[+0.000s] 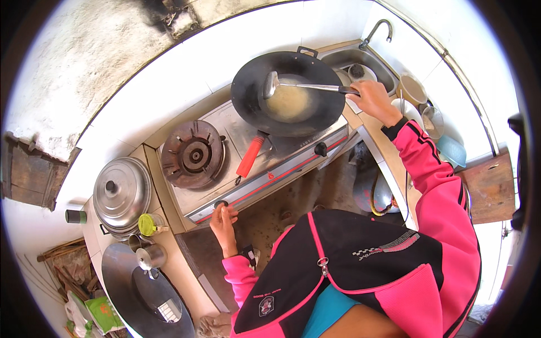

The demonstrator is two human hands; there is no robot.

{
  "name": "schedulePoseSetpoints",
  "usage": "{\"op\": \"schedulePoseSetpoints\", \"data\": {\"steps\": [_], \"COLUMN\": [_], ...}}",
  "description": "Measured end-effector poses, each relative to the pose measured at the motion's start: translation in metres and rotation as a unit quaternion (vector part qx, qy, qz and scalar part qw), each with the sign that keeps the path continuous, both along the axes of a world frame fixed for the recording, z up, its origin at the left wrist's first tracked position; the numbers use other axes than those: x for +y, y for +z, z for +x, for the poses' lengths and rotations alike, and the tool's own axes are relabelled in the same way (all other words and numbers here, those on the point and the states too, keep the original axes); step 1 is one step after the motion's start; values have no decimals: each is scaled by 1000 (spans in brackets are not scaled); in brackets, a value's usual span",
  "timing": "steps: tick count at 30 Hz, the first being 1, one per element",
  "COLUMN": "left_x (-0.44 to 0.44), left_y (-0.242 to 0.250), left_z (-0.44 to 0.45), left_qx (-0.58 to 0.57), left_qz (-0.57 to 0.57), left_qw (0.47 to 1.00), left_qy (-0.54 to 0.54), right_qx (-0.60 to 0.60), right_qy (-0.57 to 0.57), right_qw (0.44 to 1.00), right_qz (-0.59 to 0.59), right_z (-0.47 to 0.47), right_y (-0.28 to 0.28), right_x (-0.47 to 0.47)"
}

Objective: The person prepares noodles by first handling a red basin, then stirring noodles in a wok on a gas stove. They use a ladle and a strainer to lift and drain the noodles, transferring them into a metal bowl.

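Observation:
My right hand [374, 99] grips the dark handle of a metal wok spatula [315, 87]. The spatula's blade rests over the liquid in a large black wok [249, 97]. Pale yellow, slightly foamy liquid [287, 103] pools at the wok's bottom. The wok sits on the right side of a two-burner gas stove [224, 116], its red handle [250, 156] angled towards me. Just below the stove's left black knob [220, 204] is my left hand [224, 226], its fingers loosely bent and holding nothing. Whether a fingertip touches the knob, I cannot tell.
An uncovered burner [195, 155] takes up the stove's left side. Left of it are a lidded steel pot [122, 192], a green-lidded jar [148, 224] and a second wok [116, 270]. A steel sink [376, 61] and several bowls [412, 89] line the right. Below stands a gas cylinder [367, 190].

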State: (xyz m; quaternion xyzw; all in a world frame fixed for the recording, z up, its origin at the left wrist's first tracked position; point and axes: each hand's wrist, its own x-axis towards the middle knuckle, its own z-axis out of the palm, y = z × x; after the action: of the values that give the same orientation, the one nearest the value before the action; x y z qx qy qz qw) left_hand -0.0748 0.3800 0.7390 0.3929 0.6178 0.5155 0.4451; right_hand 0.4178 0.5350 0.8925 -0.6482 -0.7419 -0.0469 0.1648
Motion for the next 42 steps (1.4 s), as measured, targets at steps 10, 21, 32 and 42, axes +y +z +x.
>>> {"op": "schedulePoseSetpoints", "data": {"steps": [10, 21, 32, 42], "left_x": [-27, -6, -12, -8], "left_y": [-12, -15, -15, -21], "left_z": [-16, -19, -17, -11], "left_qx": [-11, 54, 53, 58], "left_qz": [-44, -9, -28, -41], "left_qw": [998, 998, 998, 995], "left_qy": [52, -24, -37, -68], "right_qx": [-27, 52, 168, 392], "right_qy": [-56, -74, -135, -122], "right_qw": [998, 995, 976, 911], "right_qz": [16, 41, -35, -48], "right_z": [24, 33, 49, 27], "right_y": [15, 13, -31, -68], "right_x": [-18, -61, -83, -65]}}
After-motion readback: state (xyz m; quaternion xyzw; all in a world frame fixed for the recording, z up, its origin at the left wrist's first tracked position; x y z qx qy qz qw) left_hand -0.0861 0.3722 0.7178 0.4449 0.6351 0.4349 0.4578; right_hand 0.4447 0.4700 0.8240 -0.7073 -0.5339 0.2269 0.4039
